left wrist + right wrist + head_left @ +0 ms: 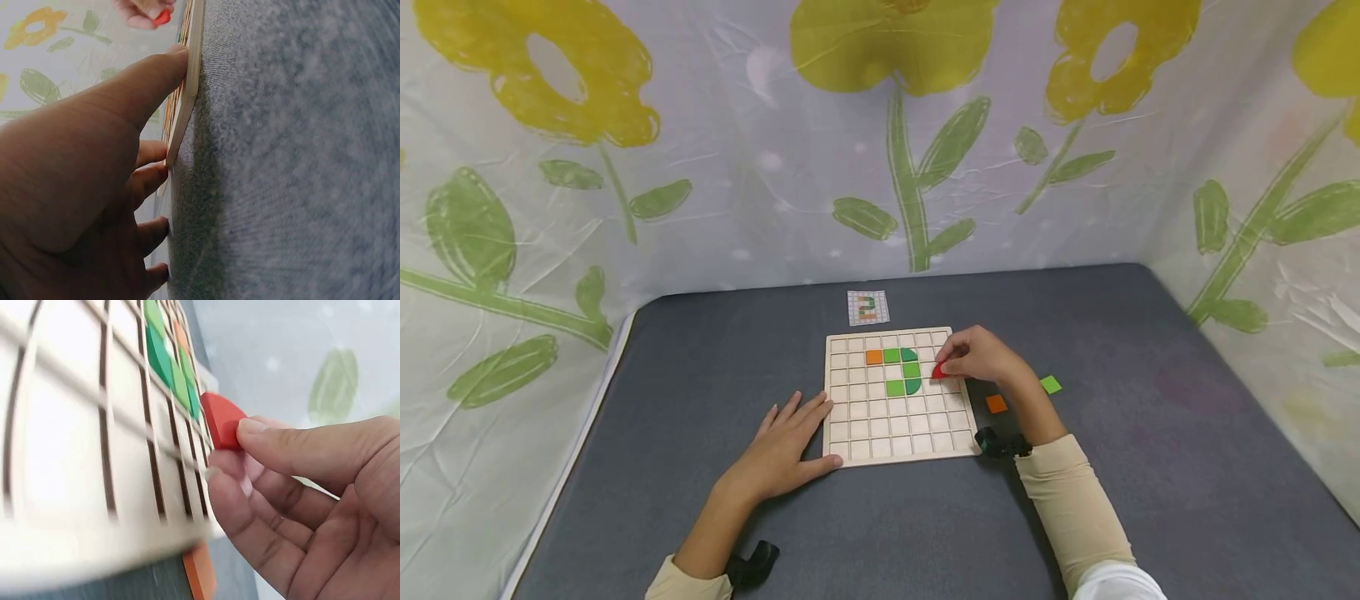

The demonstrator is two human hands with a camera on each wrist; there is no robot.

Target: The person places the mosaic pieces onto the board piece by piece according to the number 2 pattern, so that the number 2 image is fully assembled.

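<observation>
A wooden grid board (859, 431) lies on the dark table. On it sit an orange square tile (874, 357), several light green square tiles (912, 369) and dark green rounded tiles (913, 387). My right hand (981, 354) pinches a red quarter-round tile (222, 420) between thumb and fingers, just over the board's right side. My left hand (784, 454) rests at the board's left edge with its fingers spread. In the left wrist view, the thumb (159, 72) touches the board's rim.
A small printed pattern card (868, 307) lies behind the board. Right of the board, an orange tile (996, 404) and a light green tile (1051, 384) lie on the table (715, 358). A flower-painted curtain (715, 208) stands around the table.
</observation>
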